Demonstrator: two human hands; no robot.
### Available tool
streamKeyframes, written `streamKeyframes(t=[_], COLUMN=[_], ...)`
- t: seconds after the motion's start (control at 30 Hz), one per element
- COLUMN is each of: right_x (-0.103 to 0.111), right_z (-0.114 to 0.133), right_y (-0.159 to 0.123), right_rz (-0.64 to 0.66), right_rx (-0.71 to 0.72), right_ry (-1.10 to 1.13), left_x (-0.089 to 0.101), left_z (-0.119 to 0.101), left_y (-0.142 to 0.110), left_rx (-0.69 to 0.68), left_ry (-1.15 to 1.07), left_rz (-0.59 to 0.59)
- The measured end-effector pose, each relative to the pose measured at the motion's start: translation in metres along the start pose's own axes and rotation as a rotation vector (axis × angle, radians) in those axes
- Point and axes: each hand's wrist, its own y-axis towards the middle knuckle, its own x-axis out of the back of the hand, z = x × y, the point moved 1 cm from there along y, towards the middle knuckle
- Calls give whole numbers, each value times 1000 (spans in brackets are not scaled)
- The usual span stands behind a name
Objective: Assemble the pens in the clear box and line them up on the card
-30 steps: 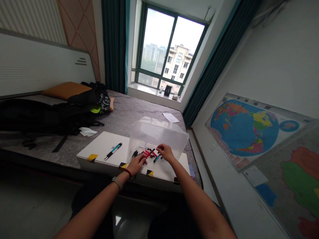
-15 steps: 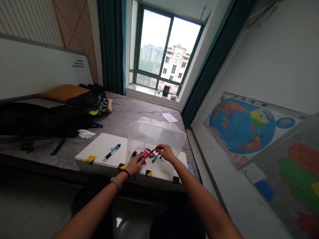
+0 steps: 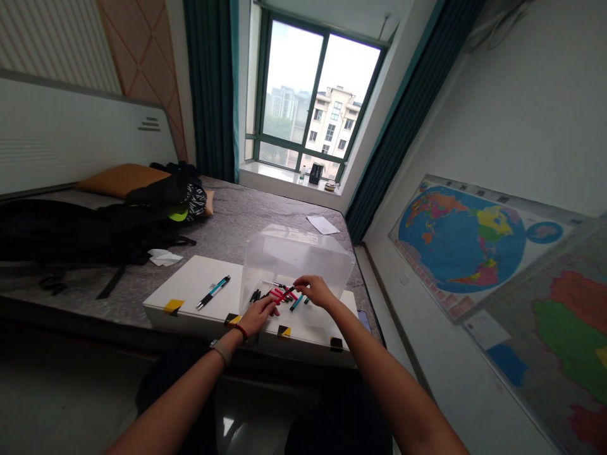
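Note:
A clear plastic bin [image 3: 303, 259] lies on its side on a white board [image 3: 199, 284], its mouth facing me. Several red, black and blue pens [image 3: 281, 294] lie in a heap at its mouth. My left hand [image 3: 258, 314] rests at the heap's near left edge, fingers curled toward the red pens. My right hand [image 3: 313, 291] hovers over the heap's right side, its fingers pinched on a red and black pen [image 3: 288, 291]. A lone teal and black pen [image 3: 214, 291] lies on the board to the left, apart from both hands.
The board sits on a grey bed [image 3: 246, 215], marked with yellow and black tape tabs [image 3: 173, 305]. Black bags and clothing [image 3: 85, 227] and an orange pillow [image 3: 114, 178] lie at the left. A paper sheet [image 3: 322, 224] lies beyond the bin. Maps [image 3: 462, 243] hang on the right wall.
Both hands stay at the pen heap with only small finger shifts; the red and black pen in my right hand has tilted lower. The view has drifted slightly.

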Motion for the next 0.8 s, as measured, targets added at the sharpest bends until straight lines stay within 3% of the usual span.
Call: streamKeyframes(t=[0.37, 0.63, 0.8], right_x=[-15, -32, -34], right_z=[-14, -15, -26], right_y=[-2, -9, -17], right_rz=[-17, 8, 24], right_rx=[-95, -180, -216], right_ry=[111, -95, 36], left_x=[1, 0, 0], left_z=[1, -2, -5], left_y=[2, 2, 2], left_rx=[0, 15, 10], left_ry=[-67, -85, -77], left_rz=[54, 76, 61])
